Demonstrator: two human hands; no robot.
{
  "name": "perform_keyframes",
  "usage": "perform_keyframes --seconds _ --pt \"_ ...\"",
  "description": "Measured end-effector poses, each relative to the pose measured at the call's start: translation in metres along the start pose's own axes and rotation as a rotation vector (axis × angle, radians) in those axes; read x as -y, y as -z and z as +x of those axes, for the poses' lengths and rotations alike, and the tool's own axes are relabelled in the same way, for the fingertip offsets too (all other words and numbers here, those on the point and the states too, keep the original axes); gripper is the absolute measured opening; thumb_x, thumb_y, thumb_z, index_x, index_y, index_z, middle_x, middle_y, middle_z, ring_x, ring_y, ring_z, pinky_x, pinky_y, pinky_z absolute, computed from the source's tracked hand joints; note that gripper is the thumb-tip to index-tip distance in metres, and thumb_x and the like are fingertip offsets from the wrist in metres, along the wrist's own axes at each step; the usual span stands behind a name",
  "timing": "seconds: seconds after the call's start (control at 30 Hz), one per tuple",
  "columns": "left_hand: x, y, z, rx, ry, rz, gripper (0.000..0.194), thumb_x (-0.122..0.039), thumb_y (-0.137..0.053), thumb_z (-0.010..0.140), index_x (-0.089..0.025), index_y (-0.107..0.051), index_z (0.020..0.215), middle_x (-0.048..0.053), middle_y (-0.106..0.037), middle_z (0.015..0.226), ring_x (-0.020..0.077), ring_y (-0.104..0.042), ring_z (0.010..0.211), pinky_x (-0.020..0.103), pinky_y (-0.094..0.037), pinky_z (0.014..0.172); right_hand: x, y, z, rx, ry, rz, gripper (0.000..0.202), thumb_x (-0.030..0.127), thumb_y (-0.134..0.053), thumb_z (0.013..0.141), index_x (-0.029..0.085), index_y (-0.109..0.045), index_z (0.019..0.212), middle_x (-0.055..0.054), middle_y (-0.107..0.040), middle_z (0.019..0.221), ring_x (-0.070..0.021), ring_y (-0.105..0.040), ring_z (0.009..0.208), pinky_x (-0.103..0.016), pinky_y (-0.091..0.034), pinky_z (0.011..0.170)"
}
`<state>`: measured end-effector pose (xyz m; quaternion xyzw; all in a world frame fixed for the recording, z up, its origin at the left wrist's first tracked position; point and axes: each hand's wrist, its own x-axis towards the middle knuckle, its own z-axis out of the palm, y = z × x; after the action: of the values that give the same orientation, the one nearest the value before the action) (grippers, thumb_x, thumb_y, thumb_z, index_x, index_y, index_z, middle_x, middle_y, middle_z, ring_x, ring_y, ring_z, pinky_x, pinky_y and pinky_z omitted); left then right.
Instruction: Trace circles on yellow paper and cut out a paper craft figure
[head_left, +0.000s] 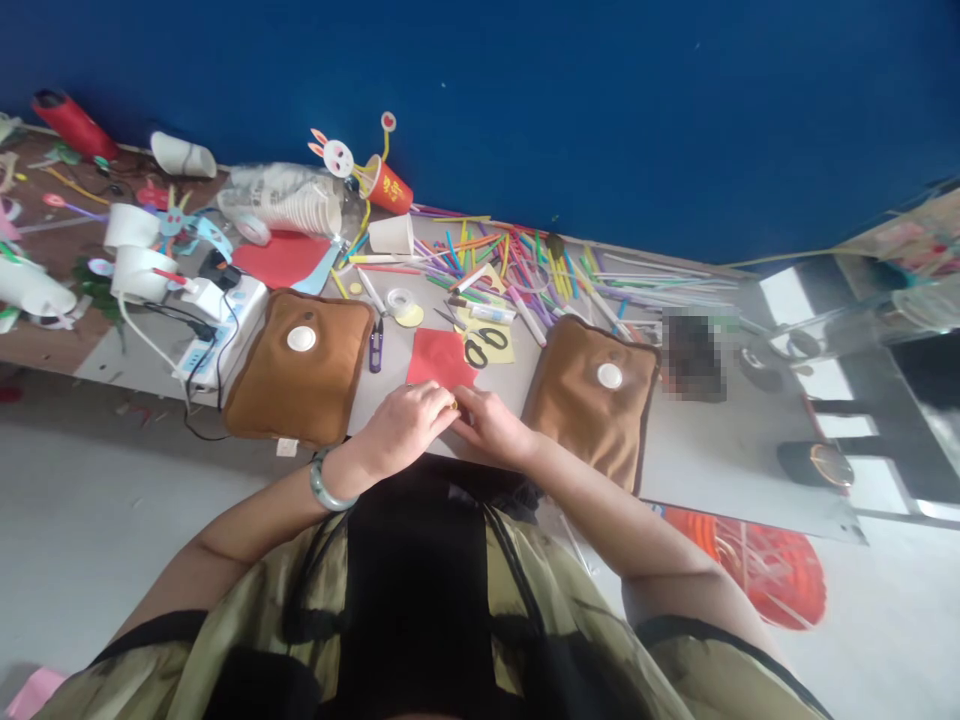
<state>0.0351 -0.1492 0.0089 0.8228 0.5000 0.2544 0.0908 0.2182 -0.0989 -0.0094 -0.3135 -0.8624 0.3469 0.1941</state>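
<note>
My left hand (405,425), with a pale bangle on its wrist, meets my right hand (493,425) at the table's front edge. The fingers of both are closed together around something small, with a bit of yellow showing; the rest is hidden. Just beyond them lies a square of red paper (441,358). Scissors (487,345) with dark handles rest on yellow paper (504,335) behind my right hand. Purple snips (376,348) lie left of the red paper, and a tape roll (399,300) sits farther back.
Brown pouches (300,375) (596,400) flank my hands. A power strip (223,335) with cables is at left. Colourful sticks (480,250), paper cups (391,236) and a rabbit figure (337,157) stretch along the back. An orange basket (780,575) is below right.
</note>
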Motion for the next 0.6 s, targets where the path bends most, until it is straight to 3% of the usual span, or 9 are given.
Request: perform_keyframes --seconds 0.27,0.47,0.6 --pt "0.01 0.004 0.004 0.028 -0.097 -0.128 0.018 -0.024 -0.05 0.1 -0.017 -0.065 0.091 0.006 -0.068 0.09 0.0174 -0.067 0.081 0.03 -0.052 0.075 -0.005 0.005 0.003 0.029 0.027 0.05 0.018 0.033 -0.057 0.095 0.019 -0.053 0.085 -0.002 -0.059 0.073 -0.0132 -0.05 0.063 -0.024 -0.04 0.062" --pt "0.018 0.007 -0.003 -0.014 0.056 -0.283 0.02 -0.032 -0.059 0.096 -0.019 -0.065 0.109 0.006 -0.072 0.098 0.0174 -0.07 0.088 0.029 -0.056 0.08 -0.001 0.007 0.002 0.046 0.003 0.033 0.018 0.035 -0.056 0.097 0.017 -0.06 0.095 -0.003 -0.063 0.075 -0.0142 -0.054 0.066 -0.025 -0.042 0.064" --pt "0.029 -0.002 -0.016 -0.016 0.055 -0.196 0.021 -0.021 -0.055 0.095 -0.016 -0.063 0.113 0.011 -0.072 0.11 0.0234 -0.067 0.107 0.041 -0.053 0.098 0.001 0.01 0.002 0.063 -0.02 0.008 0.017 0.033 -0.058 0.096 0.018 -0.06 0.089 -0.003 -0.063 0.074 -0.014 -0.054 0.065 -0.025 -0.042 0.064"
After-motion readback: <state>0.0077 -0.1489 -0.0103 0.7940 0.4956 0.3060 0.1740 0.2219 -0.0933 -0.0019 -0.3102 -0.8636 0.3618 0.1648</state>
